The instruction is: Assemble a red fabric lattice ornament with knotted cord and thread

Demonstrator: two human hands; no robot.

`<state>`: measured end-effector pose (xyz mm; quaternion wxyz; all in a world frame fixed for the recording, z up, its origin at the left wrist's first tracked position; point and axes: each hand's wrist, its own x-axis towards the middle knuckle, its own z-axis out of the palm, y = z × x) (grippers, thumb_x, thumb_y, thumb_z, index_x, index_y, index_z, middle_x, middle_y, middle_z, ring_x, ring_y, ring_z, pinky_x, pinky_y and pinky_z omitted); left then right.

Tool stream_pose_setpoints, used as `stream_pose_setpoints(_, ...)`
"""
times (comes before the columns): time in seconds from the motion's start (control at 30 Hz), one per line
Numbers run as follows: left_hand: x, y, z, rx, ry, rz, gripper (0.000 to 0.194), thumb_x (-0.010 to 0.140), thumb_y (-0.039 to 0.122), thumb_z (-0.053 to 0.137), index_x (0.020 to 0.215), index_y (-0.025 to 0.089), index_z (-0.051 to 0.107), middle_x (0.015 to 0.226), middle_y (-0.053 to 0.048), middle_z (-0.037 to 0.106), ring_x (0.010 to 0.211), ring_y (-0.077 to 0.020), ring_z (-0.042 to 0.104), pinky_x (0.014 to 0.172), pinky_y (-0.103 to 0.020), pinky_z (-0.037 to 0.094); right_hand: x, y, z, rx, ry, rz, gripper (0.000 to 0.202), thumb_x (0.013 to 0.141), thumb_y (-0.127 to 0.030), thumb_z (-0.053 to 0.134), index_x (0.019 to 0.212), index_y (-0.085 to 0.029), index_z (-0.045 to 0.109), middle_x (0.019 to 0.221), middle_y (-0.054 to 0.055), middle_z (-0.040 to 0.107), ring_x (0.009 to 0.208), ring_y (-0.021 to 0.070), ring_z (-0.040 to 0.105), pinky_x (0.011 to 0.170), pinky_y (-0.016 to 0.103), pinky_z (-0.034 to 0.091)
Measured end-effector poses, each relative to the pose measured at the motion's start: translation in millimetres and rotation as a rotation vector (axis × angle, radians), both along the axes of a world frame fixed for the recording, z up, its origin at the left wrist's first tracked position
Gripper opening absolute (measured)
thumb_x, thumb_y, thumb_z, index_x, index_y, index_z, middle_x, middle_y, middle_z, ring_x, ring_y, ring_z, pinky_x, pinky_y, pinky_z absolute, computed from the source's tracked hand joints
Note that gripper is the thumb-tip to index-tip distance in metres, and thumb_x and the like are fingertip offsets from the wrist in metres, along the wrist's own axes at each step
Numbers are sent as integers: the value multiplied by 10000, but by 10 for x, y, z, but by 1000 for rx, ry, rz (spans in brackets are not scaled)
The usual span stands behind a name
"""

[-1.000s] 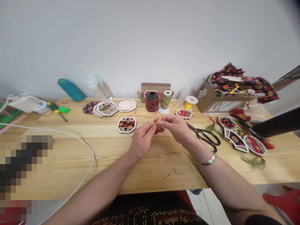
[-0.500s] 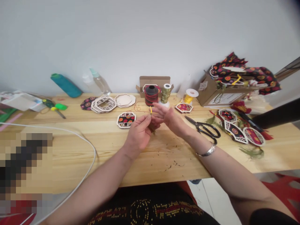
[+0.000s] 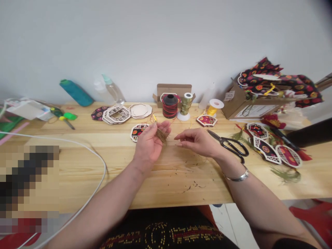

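Pale wood worktop (image 3: 160, 186): between front and back edges, my left hand (image 3: 149, 147) pinches an olive tassel (image 3: 162, 136); right hand (image 3: 198, 141) beside scissors (image 3: 222, 140), grip narrowly parted.

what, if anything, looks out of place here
Dark scraps lie scattered on the tabletop near its front edge, like loose litter. The teal cylinder leans, unlike the upright red-and-black spool.

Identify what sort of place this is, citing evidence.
Probably a craft workspace: scissors and a yellow-thread spool on the wooden table, plus tassel-like olive strands in the left hand.
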<state>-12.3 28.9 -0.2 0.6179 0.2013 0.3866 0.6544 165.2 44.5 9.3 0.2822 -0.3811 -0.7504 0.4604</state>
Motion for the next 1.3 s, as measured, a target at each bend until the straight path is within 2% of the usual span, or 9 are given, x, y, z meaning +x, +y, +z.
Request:
stream_pose_setpoints(0.2, 3, 4, 23, -34, -23, 39, 205, 912, 156, 504, 752, 149, 633, 839, -63, 754, 900, -167, 713, 931, -356, 525, -53, -4, -9, 81, 19, -151, 157, 795, -281, 682, 851, -154, 754, 749, 44, 706, 629, 121, 558, 605, 273, 437)
stream_pose_setpoints(0.3, 3, -20, 31, -30, -46, 1, 213, 912, 163, 502, 749, 151, 640, 839, -59, 758, 880, -166, 716, 928, -367, 530, -48, -7, 5, 146, 156, -239, 135, 796, -290, 687, 777, -169, 746, 744, 43, 703, 640, 127, 567, 609, 275, 443)
stream_pose_setpoints(0.37, 5, -41, 27, 0, -54, -51, 181, 898, 183, 538, 759, 153, 650, 857, -57, 762, 886, -166, 717, 948, -376, 521, -23, -14, 35, 89, 232, -131, 162, 784, -329, 708, 754, -173, 742, 706, 32, 685, 631, 123, 561, 593, 266, 442)
stream_pose_setpoints(0.43, 11, -60, 21, 37, -51, -100, 146, 868, 199, 590, 745, 155, 654, 864, -56, 765, 891, -170, 718, 966, -385, 510, 2, -19, 61, -34, 207, 56, 205, 774, -370, 719, 754, -168, 746, 640, 14, 657, 588, 110, 534, 555, 253, 424)
stream_pose_setpoints(0.47, 15, -67, 18, 50, -46, -117, 138, 853, 205, 612, 731, 155, 654, 861, -56, 766, 890, -172, 718, 971, -388, 506, 11, -21, 68, -63, 181, 86, 220, 773, -380, 718, 755, -163, 748, 619, 9, 647, 572, 103, 516, 542, 247, 412)
stream_pose_setpoints(0.63, 28, -75, 16, 37, -34, -128, 117, 805, 229, 671, 713, 158, 667, 836, -54, 767, 871, -176, 721, 976, -398, 499, 27, -27, 88, -84, 185, -63, 274, 761, -430, 721, 731, -159, 733, 629, 3, 622, 572, 89, 462, 512, 232, 359)
stream_pose_setpoints(0.8, 46, -89, 17, 27, 19, -123, 117, 769, 257, 708, 726, 149, 694, 830, -56, 763, 846, -184, 719, 963, -408, 500, 30, -45, 124, -130, 162, -8, 288, 744, -445, 732, 717, -158, 724, 593, -11, 587, 540, 77, 414, 494, 234, 320)
stream_pose_setpoints(1.03, 62, -109, 16, 3, 32, -140, 138, 762, 273, 710, 728, 140, 710, 818, -69, 759, 810, -192, 717, 909, -410, 528, -2, -25, 62, -68, 196, -167, 270, 749, -436, 729, 730, -167, 721, 590, -20, 564, 549, 82, 403, 513, 244, 318)
stream_pose_setpoints(1.3, 57, -111, -16, -4, 96, -143, 175, 745, 313, 729, 752, 138, 733, 817, -80, 760, 775, -194, 714, 844, -387, 543, 6, -21, 63, -99, 295, -146, 273, 739, -430, 752, 691, -167, 695, 604, -22, 570, 565, 88, 433, 536, 247, 347)
